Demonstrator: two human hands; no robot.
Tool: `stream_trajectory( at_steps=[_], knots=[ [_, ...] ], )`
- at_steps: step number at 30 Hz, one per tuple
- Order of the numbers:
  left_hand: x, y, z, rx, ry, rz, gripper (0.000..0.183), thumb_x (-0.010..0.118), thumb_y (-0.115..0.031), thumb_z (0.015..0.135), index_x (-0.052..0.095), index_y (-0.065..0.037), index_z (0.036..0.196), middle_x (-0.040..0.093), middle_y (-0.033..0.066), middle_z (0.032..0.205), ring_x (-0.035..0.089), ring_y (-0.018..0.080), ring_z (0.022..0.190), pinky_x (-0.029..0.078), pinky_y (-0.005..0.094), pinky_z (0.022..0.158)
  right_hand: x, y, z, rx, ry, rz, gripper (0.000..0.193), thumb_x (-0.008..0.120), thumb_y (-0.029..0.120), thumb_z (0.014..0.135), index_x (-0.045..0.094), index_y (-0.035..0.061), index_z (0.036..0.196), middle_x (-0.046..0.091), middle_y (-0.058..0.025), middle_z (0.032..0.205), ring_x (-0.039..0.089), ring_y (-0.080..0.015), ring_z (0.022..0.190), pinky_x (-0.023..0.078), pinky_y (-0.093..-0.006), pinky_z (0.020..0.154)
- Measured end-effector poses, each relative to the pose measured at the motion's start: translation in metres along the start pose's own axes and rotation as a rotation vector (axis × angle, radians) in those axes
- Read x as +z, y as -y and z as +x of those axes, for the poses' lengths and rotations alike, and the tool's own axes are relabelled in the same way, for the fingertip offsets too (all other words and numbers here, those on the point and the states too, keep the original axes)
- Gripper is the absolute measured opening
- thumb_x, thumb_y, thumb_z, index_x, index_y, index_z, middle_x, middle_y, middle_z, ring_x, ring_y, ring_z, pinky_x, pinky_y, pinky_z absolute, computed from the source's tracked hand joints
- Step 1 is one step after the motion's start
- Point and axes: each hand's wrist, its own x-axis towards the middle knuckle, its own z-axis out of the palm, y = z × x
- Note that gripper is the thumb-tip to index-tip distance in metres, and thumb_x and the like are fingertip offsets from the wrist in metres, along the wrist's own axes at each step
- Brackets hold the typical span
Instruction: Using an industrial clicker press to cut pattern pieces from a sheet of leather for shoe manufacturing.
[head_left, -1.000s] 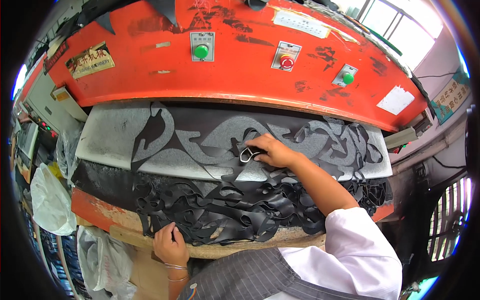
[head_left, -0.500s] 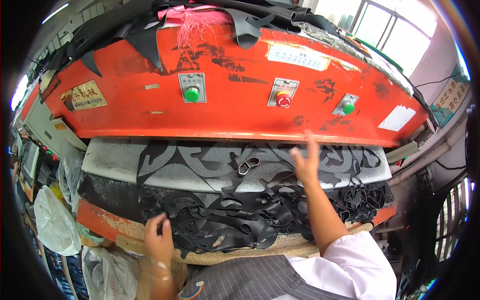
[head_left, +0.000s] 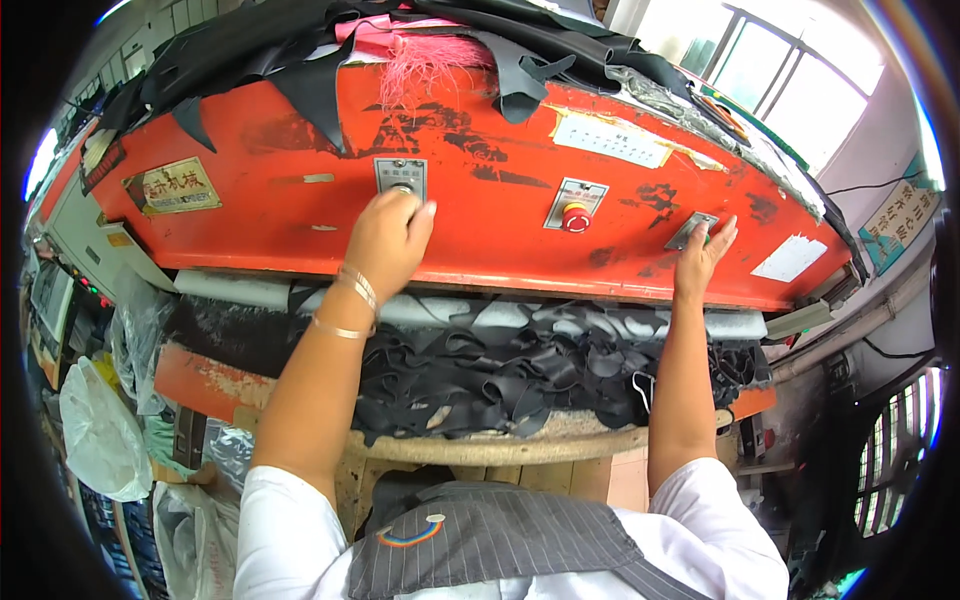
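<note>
My left hand (head_left: 393, 240) is closed, its curled fingers against the left button plate (head_left: 402, 170) on the red press beam (head_left: 480, 225). The button itself is hidden behind them. At the right button plate (head_left: 690, 230), my right hand (head_left: 704, 260) has its thumb on the green button, with the other fingers stretched out. A red emergency-stop button (head_left: 576, 218) sits between the two hands, untouched. Below the beam shows the front strip of a white cutting board (head_left: 240, 288) with black sheet scraps. A thin bright metal loop (head_left: 643, 388) lies among the black offcuts (head_left: 500, 365).
Black sheets (head_left: 250, 50) and pink fringe (head_left: 440, 65) hang over the beam's top. A worn wooden edge (head_left: 560, 445) runs along the front. White plastic bags (head_left: 105, 430) stand at the left, pipes (head_left: 840, 310) at the right.
Both hands have gone up to the button plates, the left from near the front edge, the right from above the board. Much of the white board and the metal cutting die on it are now out of sight.
</note>
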Motion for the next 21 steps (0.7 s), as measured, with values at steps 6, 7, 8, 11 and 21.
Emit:
stream_trajectory(
  at_steps=[6, 7, 8, 11, 21],
  knots=[
    [-0.013, -0.057, -0.190, -0.310, 0.555, -0.057, 0.025, 0.064, -0.026, 0.087, 0.065, -0.007, 0.072, 0.060, 0.0127, 0.076, 0.059, 0.0332, 0.073, 0.049, 0.0428, 0.068, -0.067, 0.022, -0.084, 0.114, 0.331, 0.143, 0.058, 0.059, 0.027, 0.094, 0.038, 0.0017, 0.142, 0.037, -0.0207, 0.146, 0.036, -0.0321, 0.135, 0.030, -0.0424, 0.109],
    [-0.011, -0.067, -0.223, -0.359, 0.630, -0.056, 0.022, 0.064, -0.028, 0.086, 0.067, -0.009, 0.075, 0.062, 0.0103, 0.079, 0.060, 0.0311, 0.077, 0.050, 0.0414, 0.071, -0.069, 0.030, -0.099, 0.180, 0.422, 0.209, 0.055, 0.062, 0.024, 0.093, 0.043, 0.0015, 0.139, 0.043, -0.0189, 0.142, 0.043, -0.0307, 0.130, 0.035, -0.0413, 0.106],
    [-0.009, -0.080, -0.244, -0.310, 0.547, 0.016, 0.021, 0.064, -0.027, 0.086, 0.067, -0.009, 0.075, 0.061, 0.0093, 0.079, 0.059, 0.0302, 0.079, 0.049, 0.0415, 0.072, -0.065, 0.037, -0.117, 0.177, 0.471, 0.269, 0.053, 0.066, 0.021, 0.090, 0.047, 0.0010, 0.135, 0.049, -0.0181, 0.135, 0.048, -0.0289, 0.124, 0.039, -0.0394, 0.102],
    [0.005, -0.103, -0.266, -0.274, 0.419, 0.187, 0.019, 0.062, -0.025, 0.084, 0.066, -0.009, 0.074, 0.059, 0.0075, 0.078, 0.057, 0.0288, 0.082, 0.046, 0.0417, 0.074, -0.053, 0.066, -0.162, -0.029, 0.658, 0.234, 0.051, 0.071, 0.017, 0.084, 0.053, 0.0015, 0.128, 0.057, -0.0184, 0.126, 0.053, -0.0312, 0.120, 0.040, -0.0380, 0.101],
    [0.003, -0.093, -0.257, -0.351, 0.484, 0.218, 0.020, 0.061, -0.026, 0.080, 0.065, -0.009, 0.070, 0.059, 0.0076, 0.078, 0.055, 0.0287, 0.081, 0.043, 0.0412, 0.073, 0.056, 0.097, -0.162, -0.622, 1.013, -0.110, 0.045, 0.054, 0.001, 0.081, 0.056, 0.0070, 0.126, 0.059, -0.0115, 0.122, 0.054, -0.0292, 0.117, 0.044, -0.0406, 0.094]
  ],
)
